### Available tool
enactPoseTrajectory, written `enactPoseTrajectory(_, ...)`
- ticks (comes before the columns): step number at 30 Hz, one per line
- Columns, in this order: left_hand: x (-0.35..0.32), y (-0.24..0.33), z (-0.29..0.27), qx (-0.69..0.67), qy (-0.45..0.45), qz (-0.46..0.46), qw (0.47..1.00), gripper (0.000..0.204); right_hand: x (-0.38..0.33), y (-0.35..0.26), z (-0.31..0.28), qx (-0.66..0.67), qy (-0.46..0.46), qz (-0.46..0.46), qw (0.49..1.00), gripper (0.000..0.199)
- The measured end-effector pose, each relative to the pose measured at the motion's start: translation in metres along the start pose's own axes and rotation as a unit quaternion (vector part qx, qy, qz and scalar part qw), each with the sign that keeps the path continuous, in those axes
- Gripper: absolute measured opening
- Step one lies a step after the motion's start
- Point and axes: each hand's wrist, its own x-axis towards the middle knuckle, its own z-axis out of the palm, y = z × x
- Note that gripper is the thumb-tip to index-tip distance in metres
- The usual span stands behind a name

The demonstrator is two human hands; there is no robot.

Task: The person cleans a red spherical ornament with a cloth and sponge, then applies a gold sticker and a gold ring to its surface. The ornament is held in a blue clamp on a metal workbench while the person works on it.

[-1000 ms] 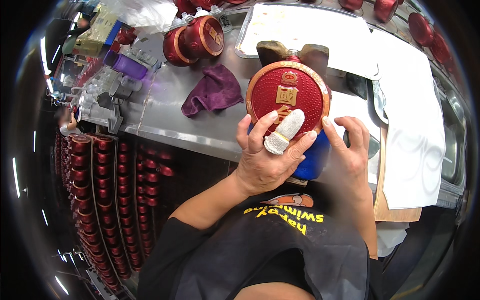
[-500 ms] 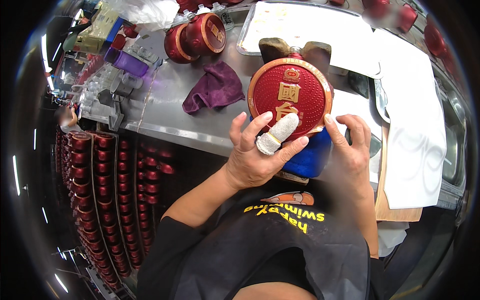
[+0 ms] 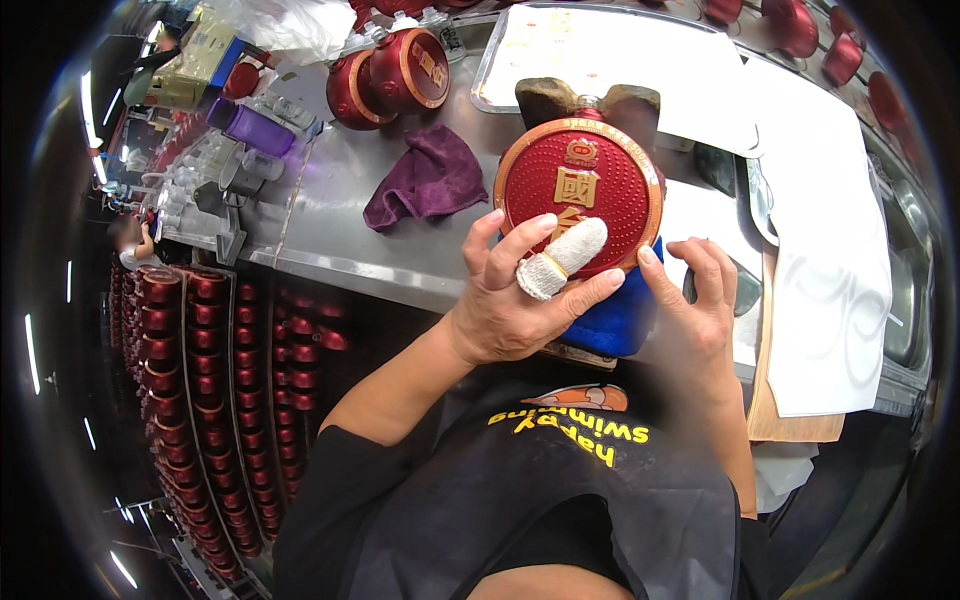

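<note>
A round, flat red bottle (image 3: 620,185) with a dotted face, raised gold characters and a copper-coloured rim leans on a blue padded support (image 3: 610,325). Its neck lies between the two lobes of a brown rest (image 3: 545,100). My left hand (image 3: 510,315) has its fingers spread over the lower left of the bottle. A white cloth finger cover (image 3: 572,255), banded in yellow, wraps the index finger, which lies on the lower characters. The left thumb is by the bottom rim. With fingers apart, my right hand (image 3: 700,310) puts its index fingertip at the lower right rim.
A crumpled purple cloth (image 3: 430,180) lies on the metal table (image 3: 340,240), with two similar bottles (image 3: 410,70) behind it. A tray (image 3: 490,75) carries white sheets. More white sheets (image 3: 830,300) cover a board at right. Racks of red bottles (image 3: 205,390) stand lower left.
My left hand's wrapped finger has shifted slightly up and right over the characters. My right index fingertip has slid a little down the rim. The bottle stays almost in place.
</note>
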Motion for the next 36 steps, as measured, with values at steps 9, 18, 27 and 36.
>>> enactPoseTrajectory(9,-0.003,0.005,-0.002,-0.083,-0.008,-0.116,0.99,0.062,-0.005,-0.008,0.003,-0.005,-0.016,-0.016,1.0,0.069)
enactPoseTrajectory(18,-0.017,-0.006,-0.002,-0.165,0.066,-0.18,0.967,0.04,-0.008,-0.013,0.01,0.003,-0.025,-0.014,1.0,0.067)
enactPoseTrajectory(27,-0.022,-0.002,-0.004,-0.185,0.062,-0.25,0.948,0.025,-0.009,-0.02,0.012,-0.008,-0.055,-0.016,0.998,0.067)
enactPoseTrajectory(36,-0.024,-0.005,-0.001,-0.182,0.109,-0.243,0.947,0.029,-0.013,-0.016,0.014,0.006,-0.017,-0.02,1.0,0.073)
